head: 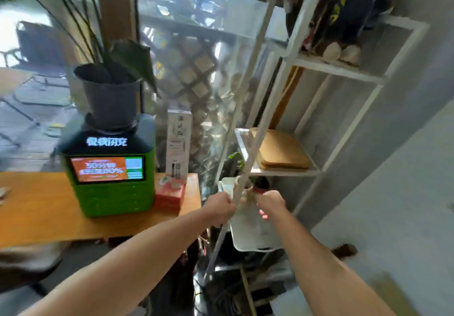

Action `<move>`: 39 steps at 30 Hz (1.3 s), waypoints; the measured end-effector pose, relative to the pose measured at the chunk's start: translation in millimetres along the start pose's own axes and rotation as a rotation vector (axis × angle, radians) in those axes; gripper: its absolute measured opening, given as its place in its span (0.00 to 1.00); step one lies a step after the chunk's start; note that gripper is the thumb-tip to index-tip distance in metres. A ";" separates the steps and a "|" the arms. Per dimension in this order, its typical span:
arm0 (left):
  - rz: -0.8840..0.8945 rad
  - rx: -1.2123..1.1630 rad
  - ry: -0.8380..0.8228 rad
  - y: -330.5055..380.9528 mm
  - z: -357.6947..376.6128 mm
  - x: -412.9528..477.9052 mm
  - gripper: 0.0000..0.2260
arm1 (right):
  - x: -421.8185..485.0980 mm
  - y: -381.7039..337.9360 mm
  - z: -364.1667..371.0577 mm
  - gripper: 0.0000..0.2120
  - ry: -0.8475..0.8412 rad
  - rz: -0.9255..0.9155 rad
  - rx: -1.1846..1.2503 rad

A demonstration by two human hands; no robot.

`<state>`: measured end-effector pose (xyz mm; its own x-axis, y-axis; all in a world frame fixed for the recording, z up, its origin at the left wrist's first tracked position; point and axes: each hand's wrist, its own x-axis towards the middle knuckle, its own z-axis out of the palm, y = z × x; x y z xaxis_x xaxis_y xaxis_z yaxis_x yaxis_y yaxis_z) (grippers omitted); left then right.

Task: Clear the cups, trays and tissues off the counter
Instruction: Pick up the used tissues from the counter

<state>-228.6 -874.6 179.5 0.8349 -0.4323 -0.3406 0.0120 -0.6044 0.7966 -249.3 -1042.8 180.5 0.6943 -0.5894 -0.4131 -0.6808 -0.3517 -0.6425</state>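
Item 1: white tray (248,234), held out by shelf rack (344,70); I see L hand (219,207) and R hand (270,204) fists closed on far rim. Contents: white cup (227,186), dark pot (261,183), blurred. Item 2: red tissue box (169,194) on counter (36,207).

Wooden counter (44,212): green charging kiosk (110,178), red tissue box (170,194), tall white box (178,143) on top.
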 end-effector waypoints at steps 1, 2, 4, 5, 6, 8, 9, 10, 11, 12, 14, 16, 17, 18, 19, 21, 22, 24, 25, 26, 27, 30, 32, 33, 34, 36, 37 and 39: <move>-0.020 0.050 0.005 -26.7 -15.7 -18.1 0.07 | -19.1 -2.9 29.5 0.12 -0.050 -0.032 -0.067; -0.058 0.099 0.014 -53.5 -32.5 -36.3 0.06 | -38.6 -7.0 61.4 0.11 -0.100 -0.067 -0.120; -0.158 0.166 0.044 -106.7 -69.9 -73.0 0.07 | -79.4 -21.9 129.9 0.10 -0.189 -0.138 -0.186; -0.205 0.184 0.067 -131.2 -88.3 -92.1 0.08 | -101.8 -30.9 162.8 0.10 -0.237 -0.181 -0.216; -0.253 0.193 0.104 -156.2 -107.1 -112.0 0.09 | -125.2 -40.6 194.8 0.11 -0.291 -0.235 -0.246; -0.336 0.214 0.196 -203.3 -143.4 -149.4 0.12 | -168.7 -61.2 250.0 0.09 -0.400 -0.345 -0.324; -0.367 0.228 0.230 -224.2 -160.7 -167.6 0.12 | -188.5 -71.7 273.2 0.08 -0.438 -0.394 -0.374; -0.388 0.234 0.261 -242.8 -177.1 -183.9 0.11 | -206.2 -82.8 293.8 0.09 -0.458 -0.439 -0.419; -0.409 0.228 0.291 -258.4 -193.4 -199.3 0.09 | -220.7 -92.8 312.5 0.10 -0.474 -0.487 -0.456; -0.438 0.210 0.321 -273.5 -209.2 -213.3 0.07 | -234.4 -102.1 329.6 0.10 -0.496 -0.532 -0.487; -0.512 0.150 0.384 -299.8 -237.0 -235.4 0.09 | -255.6 -118.3 358.4 0.08 -0.546 -0.597 -0.529; -0.569 0.102 0.435 -322.9 -261.3 -252.4 0.06 | -268.8 -132.5 383.9 0.06 -0.584 -0.617 -0.546; -0.587 0.095 0.458 -333.1 -272.7 -258.3 0.04 | -272.7 -139.6 396.6 0.05 -0.602 -0.625 -0.551; -0.594 0.093 0.482 -342.6 -284.1 -261.6 0.04 | -275.9 -147.6 408.9 0.05 -0.619 -0.630 -0.563; -0.591 0.099 0.501 -350.6 -296.5 -263.3 0.05 | -277.8 -156.6 421.0 0.04 -0.631 -0.633 -0.578; -0.571 0.109 0.509 -365.3 -322.3 -262.0 0.05 | -279.4 -177.4 445.1 0.03 -0.638 -0.625 -0.598; -0.559 0.115 0.501 -373.1 -336.8 -258.9 0.05 | -278.7 -189.2 458.7 0.04 -0.638 -0.620 -0.599; -0.541 0.133 0.487 -389.1 -368.0 -248.7 0.06 | -275.3 -212.4 487.4 0.05 -0.639 -0.616 -0.587; -0.532 0.145 0.484 -397.6 -384.8 -241.5 0.07 | -272.1 -223.2 502.9 0.05 -0.634 -0.612 -0.580; -0.522 0.156 0.482 -406.2 -401.3 -234.0 0.08 | -268.2 -233.4 518.3 0.05 -0.625 -0.611 -0.577; -0.517 0.167 0.477 -414.7 -417.3 -227.3 0.08 | -263.9 -243.7 533.2 0.05 -0.620 -0.612 -0.576; -0.536 0.172 0.420 -442.1 -463.2 -212.3 0.06 | -249.2 -273.9 577.6 0.07 -0.640 -0.559 -0.589; -0.536 0.175 0.368 -465.0 -491.8 -204.0 0.05 | -240.1 -292.5 604.8 0.08 -0.657 -0.545 -0.612; -0.536 0.180 0.354 -476.9 -506.9 -199.6 0.04 | -235.6 -302.0 617.6 0.08 -0.659 -0.548 -0.616; -0.539 0.185 0.347 -489.0 -522.1 -195.2 0.04 | -231.8 -310.4 629.4 0.08 -0.656 -0.552 -0.619; -0.556 0.209 0.336 -513.6 -548.8 -188.2 0.04 | -226.6 -321.3 649.8 0.10 -0.640 -0.548 -0.643; -0.570 0.222 0.316 -525.4 -560.1 -185.0 0.04 | -225.9 -325.1 658.3 0.12 -0.636 -0.536 -0.651; -0.590 0.252 0.247 -550.2 -579.1 -176.2 0.04 | -223.9 -330.7 674.9 0.13 -0.636 -0.504 -0.647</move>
<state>-63.6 -78.3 90.5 0.8294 0.1639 -0.5341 0.3998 -0.8419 0.3625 -22.2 -303.7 50.0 0.8005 0.1611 -0.5773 -0.1421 -0.8848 -0.4438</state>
